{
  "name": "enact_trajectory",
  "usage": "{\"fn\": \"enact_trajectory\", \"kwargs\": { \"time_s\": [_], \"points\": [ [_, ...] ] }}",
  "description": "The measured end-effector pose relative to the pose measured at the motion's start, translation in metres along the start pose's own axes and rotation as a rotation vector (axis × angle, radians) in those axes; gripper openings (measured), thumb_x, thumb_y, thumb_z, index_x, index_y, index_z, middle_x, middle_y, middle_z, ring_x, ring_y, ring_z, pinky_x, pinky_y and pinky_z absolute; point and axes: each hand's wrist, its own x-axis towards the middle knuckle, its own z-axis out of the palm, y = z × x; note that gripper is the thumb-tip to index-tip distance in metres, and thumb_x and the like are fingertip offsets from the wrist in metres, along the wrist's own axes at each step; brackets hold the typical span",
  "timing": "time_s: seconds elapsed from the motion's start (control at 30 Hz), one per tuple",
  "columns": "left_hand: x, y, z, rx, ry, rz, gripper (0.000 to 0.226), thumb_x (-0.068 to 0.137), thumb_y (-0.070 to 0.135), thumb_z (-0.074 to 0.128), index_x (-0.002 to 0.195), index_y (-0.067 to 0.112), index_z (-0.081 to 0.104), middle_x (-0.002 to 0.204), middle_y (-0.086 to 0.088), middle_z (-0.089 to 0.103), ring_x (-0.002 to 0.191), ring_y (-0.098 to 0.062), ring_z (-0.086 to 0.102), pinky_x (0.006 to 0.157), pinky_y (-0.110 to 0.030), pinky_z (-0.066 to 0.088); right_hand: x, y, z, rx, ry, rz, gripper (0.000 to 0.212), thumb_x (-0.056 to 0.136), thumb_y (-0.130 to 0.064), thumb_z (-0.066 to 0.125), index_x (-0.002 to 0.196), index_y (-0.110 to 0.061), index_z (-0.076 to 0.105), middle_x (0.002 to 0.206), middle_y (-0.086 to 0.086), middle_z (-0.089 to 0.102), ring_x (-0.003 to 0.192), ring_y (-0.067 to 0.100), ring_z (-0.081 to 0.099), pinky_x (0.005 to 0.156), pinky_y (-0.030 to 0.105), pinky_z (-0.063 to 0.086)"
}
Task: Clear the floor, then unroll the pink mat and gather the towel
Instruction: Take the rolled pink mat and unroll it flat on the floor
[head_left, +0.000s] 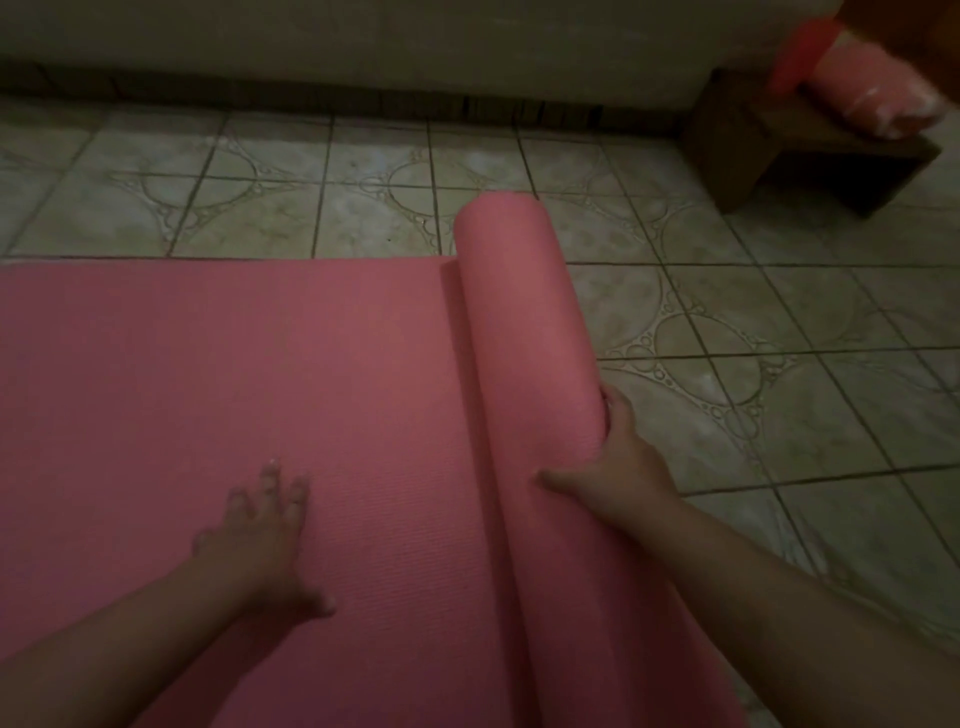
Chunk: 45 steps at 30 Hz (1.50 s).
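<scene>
Pink mat (234, 374) lies partly unrolled on the tiled floor (779, 322), its flat part spreading left and its rolled part (524, 322) forming a long tube at the right edge. The tube's long axis runs from the near bottom of the view away toward the wall (363, 41), leaning slightly left at its far end. Left hand (262, 535) rests flat on the unrolled part, fingers spread apart and gripping nothing. Right hand (618, 462) is cupped against the tube's right side, fingers curled loosely over it and thumb pressed on top. A pink bundle (872, 88) sits on a low wooden stool (810, 156) at upper right.
</scene>
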Motion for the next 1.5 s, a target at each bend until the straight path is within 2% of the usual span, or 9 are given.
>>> {"fn": "enact_trajectory", "kwargs": {
  "time_s": [0.2,0.43,0.5,0.57,0.67,0.77,0.87,1.27,1.5],
  "points": [
    [0.009,0.047,-0.004,-0.011,0.109,0.13,0.131,0.058,0.088,0.051,0.147,0.025,-0.022,0.154,-0.003,-0.033,0.146,-0.03,-0.019,0.114,-0.063,0.012,0.006,0.033,-0.039,0.245,-0.031,0.154,0.137,0.04,-0.037,0.095,0.15,-0.027,0.015,0.14,0.013,0.049,0.109,0.023,0.056,0.099,0.035,0.044],
    [0.012,0.051,-0.003,0.079,0.093,0.193,0.13,0.055,0.081,0.063,0.146,0.04,-0.02,0.152,0.007,-0.037,0.146,-0.031,-0.02,0.11,-0.068,0.013,-0.007,0.073,-0.06,0.506,-0.163,0.295,0.169,-0.001,-0.052,0.09,0.149,-0.036,0.015,0.123,0.011,0.054,0.094,0.022,0.065,0.076,0.034,0.052],
    [0.011,0.047,-0.004,0.057,0.088,0.168,0.131,0.053,0.08,0.065,0.145,0.042,-0.021,0.152,0.007,-0.038,0.145,-0.033,-0.02,0.11,-0.068,0.013,-0.008,0.077,-0.061,0.561,-0.179,0.31,0.163,0.006,-0.042,0.092,0.149,-0.038,0.013,0.127,0.012,0.053,0.098,0.025,0.064,0.076,0.034,0.051],
    [0.01,0.049,-0.006,0.059,0.075,0.151,0.132,0.054,0.078,0.066,0.145,0.04,-0.021,0.151,0.004,-0.039,0.145,-0.036,-0.02,0.11,-0.068,0.013,-0.002,0.071,-0.06,0.511,-0.059,0.242,0.131,0.034,-0.036,0.082,0.148,-0.033,0.019,0.14,0.014,0.046,0.116,0.028,0.055,0.086,0.035,0.046],
    [0.01,0.057,-0.01,0.076,0.069,0.152,0.134,0.056,0.074,0.069,0.147,0.033,-0.02,0.152,-0.001,-0.038,0.144,-0.036,-0.021,0.111,-0.068,0.013,0.004,0.043,-0.05,0.087,0.196,-0.096,0.094,0.055,-0.055,0.066,0.141,-0.028,0.039,0.143,0.014,0.045,0.131,0.031,0.044,0.105,0.041,0.04],
    [0.015,0.058,-0.008,0.038,0.059,0.178,0.139,0.053,0.074,0.071,0.147,0.031,-0.022,0.149,0.003,-0.043,0.143,-0.033,-0.025,0.11,-0.07,0.009,-0.006,0.017,-0.018,-0.43,-0.01,-0.073,0.103,0.058,-0.08,0.062,0.146,-0.047,0.019,0.157,0.019,0.011,0.145,0.038,0.017,0.113,0.051,0.026],
    [0.017,0.056,-0.006,0.007,0.038,0.195,0.144,0.047,0.079,0.07,0.144,0.033,-0.027,0.146,0.005,-0.047,0.141,-0.033,-0.03,0.108,-0.071,0.005,-0.007,0.021,0.003,-0.634,-0.055,-0.005,0.118,0.051,-0.08,0.067,0.143,-0.057,-0.003,0.158,0.018,-0.009,0.146,0.04,0.003,0.11,0.057,0.025],
    [0.014,0.058,-0.006,0.081,0.081,0.156,0.143,0.05,0.081,0.067,0.145,0.03,-0.027,0.148,0.002,-0.043,0.145,-0.032,-0.022,0.112,-0.065,0.013,0.008,0.029,-0.007,-0.367,-0.031,-0.067,0.121,0.066,-0.026,0.078,0.142,-0.057,-0.011,0.154,0.016,0.017,0.137,0.035,0.036,0.106,0.049,0.04],
    [0.013,0.017,-0.004,0.069,0.084,0.08,0.144,0.047,0.079,0.069,0.143,0.035,-0.028,0.142,0.008,-0.047,0.146,-0.03,-0.019,0.109,-0.065,0.023,-0.002,0.005,0.012,-0.265,-0.123,-0.178,0.114,0.069,-0.016,0.071,0.143,-0.057,-0.006,0.151,0.012,0.022,0.125,0.034,0.05,0.1,0.04,0.046]
  ]
}}
